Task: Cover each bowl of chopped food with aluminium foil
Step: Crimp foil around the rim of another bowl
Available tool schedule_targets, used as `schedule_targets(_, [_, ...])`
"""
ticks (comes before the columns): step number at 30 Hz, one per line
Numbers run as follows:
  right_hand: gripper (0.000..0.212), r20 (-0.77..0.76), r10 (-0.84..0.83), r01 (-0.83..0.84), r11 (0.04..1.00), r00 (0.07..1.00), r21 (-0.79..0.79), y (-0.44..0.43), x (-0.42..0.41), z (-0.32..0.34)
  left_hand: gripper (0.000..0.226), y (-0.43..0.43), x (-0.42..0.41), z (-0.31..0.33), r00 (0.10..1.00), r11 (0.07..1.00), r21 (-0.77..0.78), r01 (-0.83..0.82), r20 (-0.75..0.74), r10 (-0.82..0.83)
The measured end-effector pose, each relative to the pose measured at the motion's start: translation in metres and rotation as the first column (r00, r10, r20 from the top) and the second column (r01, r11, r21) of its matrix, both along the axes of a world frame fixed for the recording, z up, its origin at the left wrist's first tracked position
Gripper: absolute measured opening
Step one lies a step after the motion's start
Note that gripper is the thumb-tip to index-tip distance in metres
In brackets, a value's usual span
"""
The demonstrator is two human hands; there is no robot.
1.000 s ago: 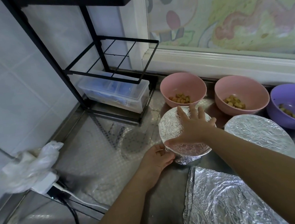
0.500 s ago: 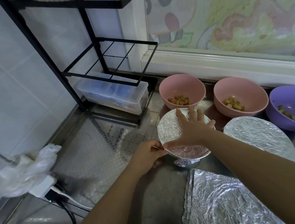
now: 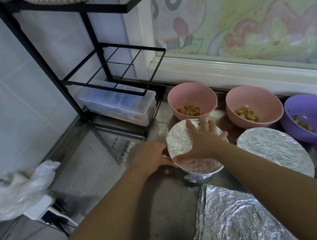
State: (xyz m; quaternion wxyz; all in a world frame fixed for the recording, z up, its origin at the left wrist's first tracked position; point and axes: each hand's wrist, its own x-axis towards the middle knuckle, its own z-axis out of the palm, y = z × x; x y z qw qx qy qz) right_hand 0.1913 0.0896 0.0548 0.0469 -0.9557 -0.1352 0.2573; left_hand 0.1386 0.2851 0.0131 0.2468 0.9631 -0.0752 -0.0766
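Bowl in foil [image 3: 178,142] lies under flat right hand [image 3: 203,141], left hand [image 3: 151,156] pinching its rim; pink bowl [image 3: 189,96] behind.

A black metal rack [image 3: 100,54] is standing in the corner of the steel counter [image 3: 92,164] over a clear plastic box [image 3: 126,111], while a crumpled plastic bag [image 3: 22,189] is lying on a white power adapter [image 3: 41,208].

The left bowl [image 3: 191,96] and the middle bowl [image 3: 255,98] are pink, and the right bowl [image 3: 314,112] is purple. The food bits [image 3: 190,111] are yellow-brown. The foil-covered bowl [image 3: 178,139], the big covered bowl [image 3: 271,144] and the foil sheet [image 3: 239,218] are silver with crinkly lines. The rack [image 3: 88,30] is black. The box [image 3: 118,107] is clear with blue inside. The counter [image 3: 92,156] is grey with dots. The picture [image 3: 250,16] has pink, green and yellow swirls.
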Motion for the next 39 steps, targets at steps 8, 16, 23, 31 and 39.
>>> schedule_targets(8, [0.153, -0.015, -0.046, 0.046, 0.999, 0.999, -0.003, 0.002, 0.000, 0.002, 0.049, 0.000, 0.013, 0.005, 0.991, 0.999, 0.040, 0.034, -0.132, -0.028])
schedule_targets(16, [0.147, -0.051, -0.141, 0.137, 0.987, 0.989, -0.086, -0.010, 0.000, 0.015, 0.011, -0.008, -0.021, -0.006, 0.924, 0.887, -0.270, -0.375, -0.192, 0.332])
schedule_targets(23, [0.158, -0.050, -0.072, 0.072, 0.997, 0.996, -0.012, 0.005, 0.005, 0.008, 0.024, -0.044, -0.050, -0.004, 0.734, 0.416, -0.620, -0.665, -0.646, 0.210])
schedule_targets(31, [0.155, -0.077, -0.063, 0.061, 0.998, 0.995, -0.034, 0.006, 0.003, 0.008, 0.031, -0.044, -0.064, -0.029, 0.808, 0.307, -0.748, -0.588, -0.560, 0.182])
schedule_targets(39, [0.154, -0.086, -0.060, 0.058, 0.998, 0.995, -0.026, 0.004, 0.003, 0.005, 0.016, -0.040, -0.065, -0.025, 0.908, 0.595, -0.688, -0.415, -0.275, 0.316])
